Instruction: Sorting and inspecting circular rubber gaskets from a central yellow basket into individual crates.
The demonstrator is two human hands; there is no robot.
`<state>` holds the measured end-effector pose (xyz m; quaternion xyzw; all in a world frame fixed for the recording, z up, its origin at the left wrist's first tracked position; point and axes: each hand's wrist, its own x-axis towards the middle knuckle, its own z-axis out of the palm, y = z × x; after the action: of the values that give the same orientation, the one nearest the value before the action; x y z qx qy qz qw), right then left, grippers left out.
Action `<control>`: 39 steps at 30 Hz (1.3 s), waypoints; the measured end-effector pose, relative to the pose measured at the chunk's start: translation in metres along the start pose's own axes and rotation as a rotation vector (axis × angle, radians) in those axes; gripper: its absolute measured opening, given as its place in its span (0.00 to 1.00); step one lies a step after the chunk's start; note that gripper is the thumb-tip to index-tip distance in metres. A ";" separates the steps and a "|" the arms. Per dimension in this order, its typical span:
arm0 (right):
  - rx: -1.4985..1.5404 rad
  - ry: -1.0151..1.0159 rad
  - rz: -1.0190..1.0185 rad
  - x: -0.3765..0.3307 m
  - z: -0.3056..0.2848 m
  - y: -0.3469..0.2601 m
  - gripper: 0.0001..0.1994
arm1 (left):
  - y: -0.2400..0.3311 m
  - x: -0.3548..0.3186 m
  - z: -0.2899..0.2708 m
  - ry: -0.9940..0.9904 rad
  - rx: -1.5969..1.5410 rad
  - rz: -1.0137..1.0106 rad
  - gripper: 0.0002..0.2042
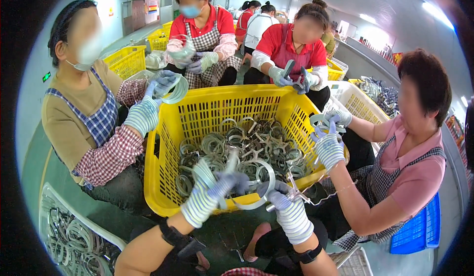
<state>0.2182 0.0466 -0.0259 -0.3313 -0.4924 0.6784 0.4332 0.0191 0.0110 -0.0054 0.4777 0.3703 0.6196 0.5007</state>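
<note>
Over the near side of a yellow crate [232, 94], my left hand [210, 197], in a striped glove with grey fingertips, is smeared by motion. Its fingers look closed around a curved metal band [203, 172], also blurred. My right hand [292, 214], gloved alike, grips a large metal ring clamp [270, 170] whose loop opens toward the left hand. At that hand's fingers a T-shaped metal bolt [295, 193] sticks out; whether it joins the ring cannot be made out. Below both hands, many metal ring clamps [249, 143] lie heaped in the crate.
Co-workers sit around the crate: one at left holding rings [177, 89], two across, one at right with a ring [323, 122]. A white crate of rings [74, 236] stands at lower left. A blue crate [417, 226] is at right, white baskets [358, 101] behind.
</note>
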 end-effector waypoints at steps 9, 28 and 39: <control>0.381 0.022 0.036 0.003 -0.005 -0.012 0.12 | -0.002 0.009 -0.043 -0.415 0.861 0.286 0.15; 0.145 -0.640 0.478 -0.019 0.012 -0.007 0.19 | 0.030 -0.003 -0.029 0.076 -0.255 -0.090 0.14; 0.246 0.193 0.142 -0.001 0.010 -0.012 0.09 | 0.022 -0.009 -0.008 0.131 -0.184 -0.049 0.16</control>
<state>0.2124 0.0438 -0.0116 -0.3733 -0.3369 0.7274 0.4670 0.0060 -0.0022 0.0116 0.3789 0.3553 0.6687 0.5320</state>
